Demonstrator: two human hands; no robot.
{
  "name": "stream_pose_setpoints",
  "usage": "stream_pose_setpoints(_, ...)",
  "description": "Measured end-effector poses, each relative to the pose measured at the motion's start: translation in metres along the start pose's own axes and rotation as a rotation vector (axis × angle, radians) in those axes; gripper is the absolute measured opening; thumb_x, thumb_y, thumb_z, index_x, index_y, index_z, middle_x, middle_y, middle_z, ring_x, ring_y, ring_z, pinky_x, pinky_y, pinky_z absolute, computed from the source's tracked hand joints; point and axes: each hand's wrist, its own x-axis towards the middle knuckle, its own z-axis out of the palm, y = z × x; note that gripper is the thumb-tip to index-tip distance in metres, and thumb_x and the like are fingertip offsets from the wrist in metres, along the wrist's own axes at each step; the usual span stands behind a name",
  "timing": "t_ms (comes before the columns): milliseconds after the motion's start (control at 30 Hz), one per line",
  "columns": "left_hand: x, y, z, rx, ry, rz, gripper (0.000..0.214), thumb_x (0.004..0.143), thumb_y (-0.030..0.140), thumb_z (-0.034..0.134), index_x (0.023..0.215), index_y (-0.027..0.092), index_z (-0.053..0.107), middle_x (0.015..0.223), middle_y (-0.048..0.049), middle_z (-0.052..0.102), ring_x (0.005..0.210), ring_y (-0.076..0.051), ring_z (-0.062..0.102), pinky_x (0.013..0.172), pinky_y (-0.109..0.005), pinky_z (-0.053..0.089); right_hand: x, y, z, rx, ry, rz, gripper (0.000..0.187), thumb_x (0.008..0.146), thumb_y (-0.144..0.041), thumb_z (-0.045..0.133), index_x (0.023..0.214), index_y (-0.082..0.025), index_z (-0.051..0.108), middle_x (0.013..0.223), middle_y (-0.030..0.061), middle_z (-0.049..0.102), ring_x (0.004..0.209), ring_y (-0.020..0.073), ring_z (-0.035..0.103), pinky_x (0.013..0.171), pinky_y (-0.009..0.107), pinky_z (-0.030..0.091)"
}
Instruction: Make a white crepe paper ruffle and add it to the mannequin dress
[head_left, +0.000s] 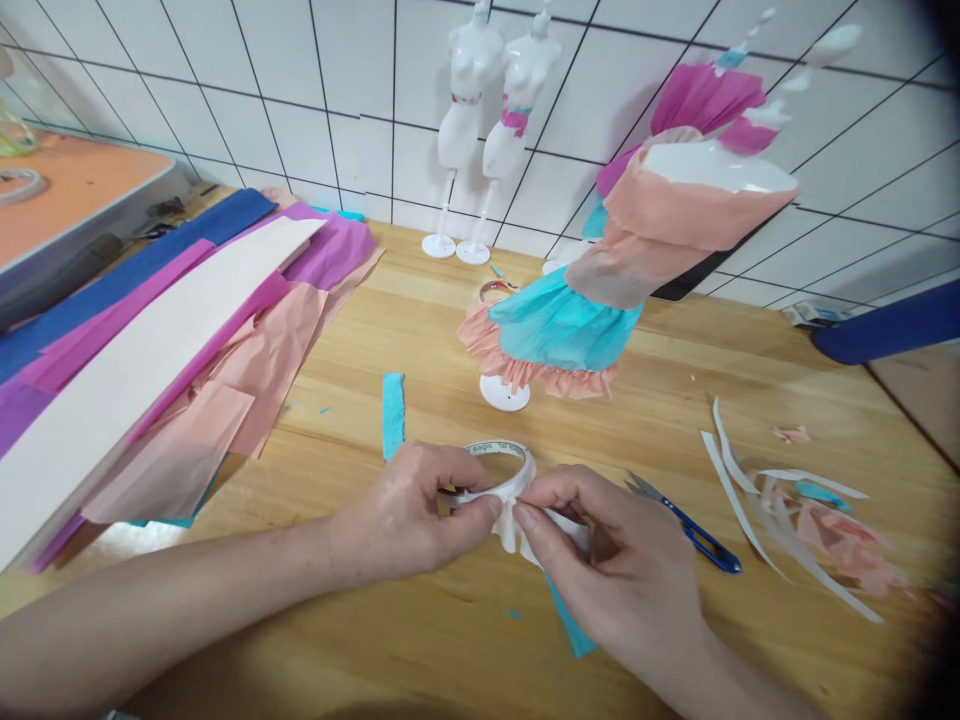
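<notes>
My left hand [420,500] is closed around the near side of a tape roll [525,462], a white ring with green print inside. Its thumb and fingers press at a gathered white paper strip [508,530] along the ring's edge. Pinched between thumb and forefinger of my right hand [622,560] is the same ruffled strip, just right of my left thumb. A turquoise paper strip [571,622] shows beneath the right hand, and another turquoise piece [392,412] lies behind the left hand. Blue-handled thread snips [694,530] rest beside the right hand.
A mannequin in a peach and turquoise paper dress [577,320] stands ahead. Two bare white mannequins [459,130] are by the tiled wall. Coloured paper sheets [285,350] and a long white board [165,370] lie left. White and peach scraps [840,535] lie right, near a blue roll [892,325].
</notes>
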Motion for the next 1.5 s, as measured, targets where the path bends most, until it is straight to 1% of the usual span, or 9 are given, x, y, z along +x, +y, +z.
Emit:
stream_pose_setpoints(267,-0.0006,0.0012,-0.0011,0.002,-0.023,0.016,0.02,0.077,0.021,0.048,0.059,0.013,0.053,0.056,0.003,0.045,0.053,-0.008,0.038,0.051,-0.022,0.03,0.001,0.0,0.0003,0.003,0.012,0.035,0.016,0.078,-0.021,0.056,0.064,-0.023,0.05,0.044,-0.0072,0.049,0.037,0.0089,0.042,0.034,0.02,0.031)
stream_pose_setpoints(567,-0.0001,0.0031,-0.0052,0.097,-0.099,0.2,0.024,0.077,0.016,0.044,0.055,0.017,0.038,0.055,0.0036,0.036,0.054,-0.008,0.035,0.052,-0.023,0.028,0.0025,0.002,0.0014,0.073,-0.064,0.146,0.01,0.074,-0.017,0.057,0.068,-0.022,0.05,0.05,-0.0064,0.051,0.041,0.0084,0.047,0.037,0.018,0.036)
stream_pose_setpoints(633,0.0,0.0033,-0.0063,0.058,-0.125,0.152,0.025,0.078,0.021,0.046,0.055,0.016,0.039,0.055,0.003,0.037,0.054,-0.009,0.035,0.051,-0.023,0.028,0.0023,0.0027,0.0011,0.096,-0.078,0.178,0.009,0.074,-0.017,0.058,0.07,-0.021,0.051,0.05,-0.006,0.052,0.041,0.0088,0.048,0.037,0.018,0.036)
stream_pose_setpoints(733,0.0001,0.0017,-0.0054,-0.085,-0.123,-0.055,0.03,0.079,0.033,0.05,0.055,0.016,0.043,0.055,0.003,0.038,0.054,-0.009,0.035,0.05,-0.022,0.027,0.0017,0.0021,-0.0014,0.138,-0.098,0.188,0.006,0.075,-0.019,0.058,0.073,-0.021,0.053,0.055,-0.0042,0.056,0.043,0.0099,0.051,0.038,0.019,0.037)
stream_pose_setpoints(867,0.0006,-0.0028,-0.0022,-0.191,-0.079,-0.201,0.029,0.076,0.033,0.051,0.055,0.015,0.047,0.052,0.0038,0.036,0.052,-0.008,0.032,0.048,-0.022,0.025,0.0003,-0.0008,-0.006,0.258,-0.088,0.154,0.006,0.077,-0.017,0.055,0.08,-0.022,0.055,0.055,-0.0048,0.055,0.045,0.0103,0.049,0.04,0.02,0.037)
stream_pose_setpoints(967,0.0007,-0.0042,-0.0012,-0.193,-0.028,-0.181,0.028,0.076,0.032,0.051,0.054,0.014,0.048,0.052,0.0037,0.037,0.051,-0.007,0.033,0.048,-0.022,0.025,0.0003,-0.0011,-0.0073,0.22,-0.035,0.152,0.006,0.077,-0.016,0.054,0.077,-0.021,0.056,0.054,-0.0044,0.055,0.045,0.0104,0.048,0.04,0.021,0.036)
stream_pose_setpoints(1200,0.0002,-0.0006,-0.0022,-0.171,-0.039,-0.088,0.025,0.078,0.029,0.052,0.059,0.012,0.054,0.056,0.002,0.044,0.055,-0.008,0.04,0.05,-0.021,0.029,0.0011,0.0028,-0.0049,-0.03,-0.065,0.024,0.016,0.077,-0.016,0.055,0.063,-0.022,0.052,0.047,-0.0068,0.047,0.039,0.0083,0.042,0.037,0.02,0.032)
stream_pose_setpoints(1367,0.0008,-0.0016,-0.0014,-0.131,-0.044,-0.068,0.026,0.078,0.027,0.051,0.056,0.012,0.052,0.053,0.0038,0.039,0.052,-0.007,0.034,0.047,-0.02,0.025,-0.0016,-0.0009,-0.0029,-0.014,-0.051,-0.029,0.017,0.079,-0.014,0.052,0.064,-0.022,0.052,0.048,-0.0068,0.047,0.04,0.0079,0.039,0.039,0.021,0.031)
stream_pose_setpoints(1500,0.0009,-0.0018,-0.0014,-0.082,-0.061,-0.048,0.027,0.079,0.028,0.05,0.058,0.012,0.053,0.055,0.002,0.043,0.054,-0.008,0.039,0.05,-0.021,0.029,-0.0002,-0.0026,-0.0031,-0.005,-0.031,-0.06,0.017,0.079,-0.014,0.053,0.065,-0.022,0.051,0.049,-0.0072,0.046,0.04,0.0076,0.039,0.04,0.02,0.031)
